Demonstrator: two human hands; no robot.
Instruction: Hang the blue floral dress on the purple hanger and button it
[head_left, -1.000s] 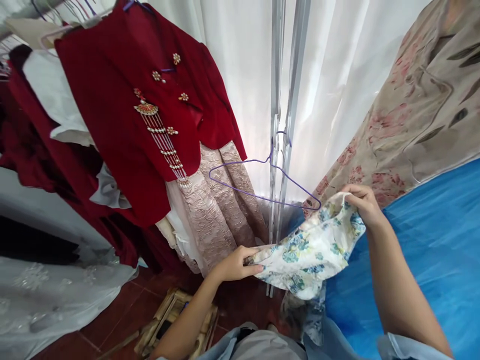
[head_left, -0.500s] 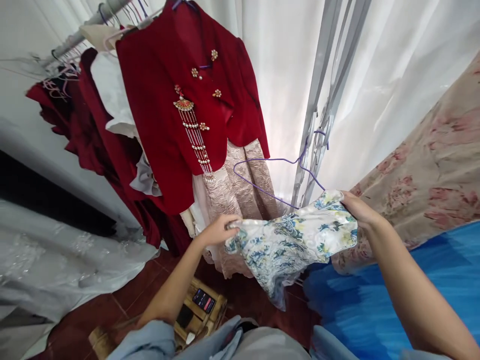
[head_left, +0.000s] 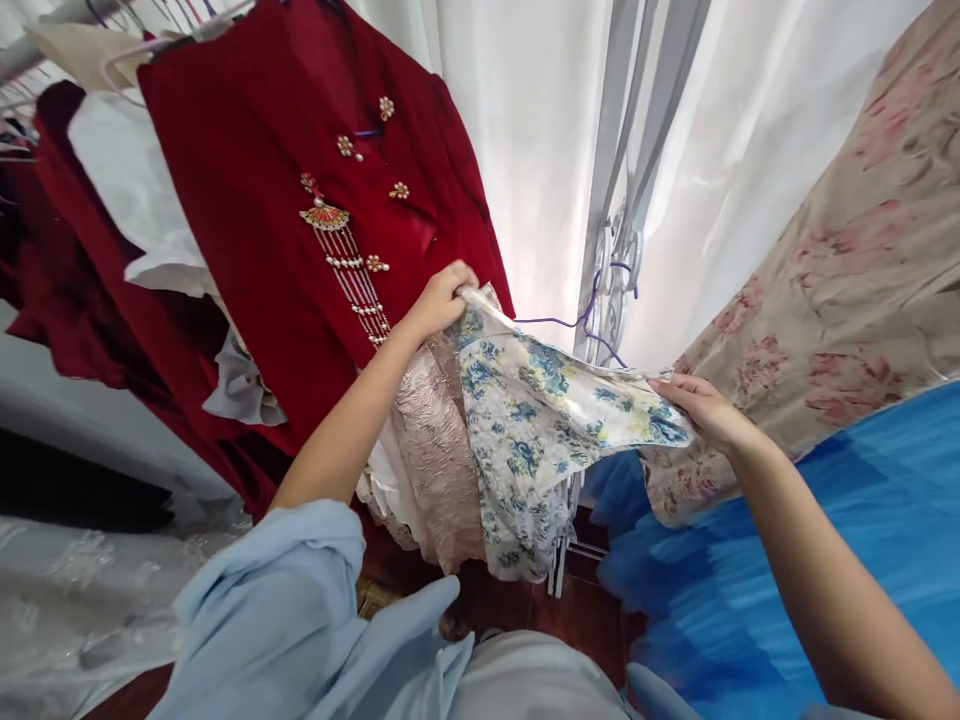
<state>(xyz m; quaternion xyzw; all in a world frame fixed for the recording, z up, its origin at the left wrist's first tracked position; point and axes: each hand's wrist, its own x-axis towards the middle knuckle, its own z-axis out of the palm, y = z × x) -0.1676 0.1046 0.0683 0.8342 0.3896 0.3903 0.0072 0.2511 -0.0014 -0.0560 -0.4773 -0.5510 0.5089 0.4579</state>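
A white garment with blue and yellow flowers (head_left: 551,405) is stretched between my two hands. My left hand (head_left: 442,300) is closed on its upper left corner, in front of the red jacket. At the other end, my right hand (head_left: 701,408) pinches its upper right edge. The cloth hangs down lowest below its left half. Just behind it, a purple wire hanger (head_left: 589,318) hangs from the white metal stand (head_left: 616,250), its lower part hidden by the cloth.
On the left rail, a dark red jacket (head_left: 247,180) with pearl brooches hangs over a pink brocade skirt (head_left: 439,450). Other red and white clothes hang beyond it. To the right are a beige floral cloth (head_left: 832,290) and blue tulle (head_left: 847,530). White curtains (head_left: 517,120) form the back.
My left hand has risen with its corner of the floral garment, so the cloth now hangs longer and covers more of the hanger. The view has shifted, and the phone has dropped out of sight.
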